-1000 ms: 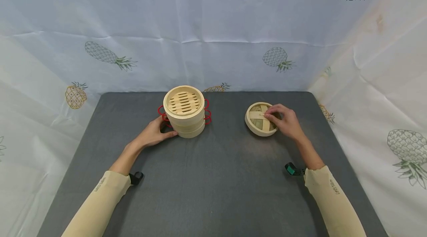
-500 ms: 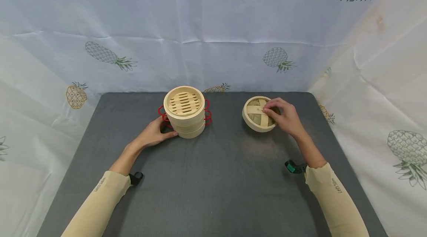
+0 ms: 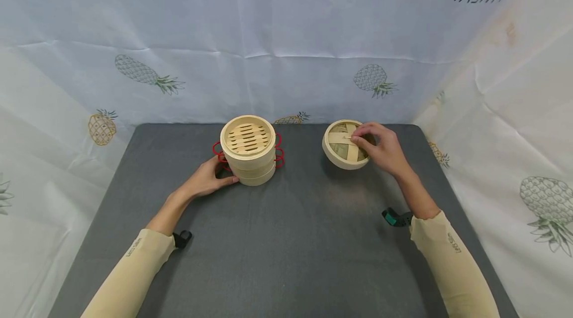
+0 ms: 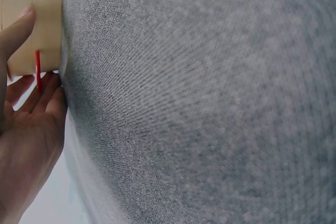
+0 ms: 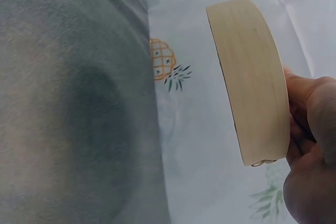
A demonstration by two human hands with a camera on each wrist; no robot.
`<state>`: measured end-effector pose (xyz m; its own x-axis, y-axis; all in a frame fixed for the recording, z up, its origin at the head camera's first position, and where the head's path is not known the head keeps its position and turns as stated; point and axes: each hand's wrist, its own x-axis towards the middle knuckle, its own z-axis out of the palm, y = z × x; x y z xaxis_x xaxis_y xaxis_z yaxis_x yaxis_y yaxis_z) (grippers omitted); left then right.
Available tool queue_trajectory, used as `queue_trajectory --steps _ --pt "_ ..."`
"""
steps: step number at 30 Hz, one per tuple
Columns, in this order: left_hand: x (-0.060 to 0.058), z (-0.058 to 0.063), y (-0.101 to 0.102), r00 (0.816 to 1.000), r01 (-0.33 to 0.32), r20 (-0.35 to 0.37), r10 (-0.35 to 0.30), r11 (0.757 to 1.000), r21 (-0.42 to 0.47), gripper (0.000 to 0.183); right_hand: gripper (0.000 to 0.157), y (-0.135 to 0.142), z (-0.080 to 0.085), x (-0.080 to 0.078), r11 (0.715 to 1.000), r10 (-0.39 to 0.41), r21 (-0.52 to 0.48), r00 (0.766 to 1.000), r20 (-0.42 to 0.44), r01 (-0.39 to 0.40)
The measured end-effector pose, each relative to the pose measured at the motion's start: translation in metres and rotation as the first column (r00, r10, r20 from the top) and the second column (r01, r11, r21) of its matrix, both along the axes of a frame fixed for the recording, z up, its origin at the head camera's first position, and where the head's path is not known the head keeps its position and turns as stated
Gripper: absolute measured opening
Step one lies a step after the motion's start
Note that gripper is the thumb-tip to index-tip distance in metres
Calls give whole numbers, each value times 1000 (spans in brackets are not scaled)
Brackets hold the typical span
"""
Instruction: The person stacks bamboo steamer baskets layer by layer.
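A stack of round bamboo steamer baskets [image 3: 250, 164] with red side loops stands on the dark grey table, its slatted top tier uncovered. My left hand [image 3: 207, 177] holds the stack low on its left side, thumb in front and fingers behind. A red loop [image 4: 38, 69] hangs beside those fingers in the left wrist view. To the right, my right hand [image 3: 381, 148] pinches the centre of a woven steamer lid [image 3: 338, 139] from above. The right wrist view shows the lid's plain side wall [image 5: 249, 77] raised over the table, its shadow below.
The dark grey tabletop [image 3: 286, 238] ends at a pineapple-print white curtain [image 3: 286, 19] behind and at both sides. A black strap [image 3: 182, 239] sits at the left wrist and a black-and-green one [image 3: 396, 217] at the right.
My right hand has lifted the lid off the table and carried it slightly left and farther back. My left hand and the steamer stack have stayed in place.
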<state>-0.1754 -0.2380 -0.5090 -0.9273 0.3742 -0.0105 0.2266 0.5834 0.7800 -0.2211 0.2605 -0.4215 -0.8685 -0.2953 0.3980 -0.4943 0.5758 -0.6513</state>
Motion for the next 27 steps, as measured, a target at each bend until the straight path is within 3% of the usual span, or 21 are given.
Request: queue_trajectory --steps 16,27 --pt "-2 -3 0 1000 0 -9 0 1000 12 80 9 -21 32 -5 998 57 -21 998 -13 -57" --pt "-3 -5 -1 1000 -2 -19 2 1000 17 75 10 -33 41 -9 995 98 -35 995 -15 -99"
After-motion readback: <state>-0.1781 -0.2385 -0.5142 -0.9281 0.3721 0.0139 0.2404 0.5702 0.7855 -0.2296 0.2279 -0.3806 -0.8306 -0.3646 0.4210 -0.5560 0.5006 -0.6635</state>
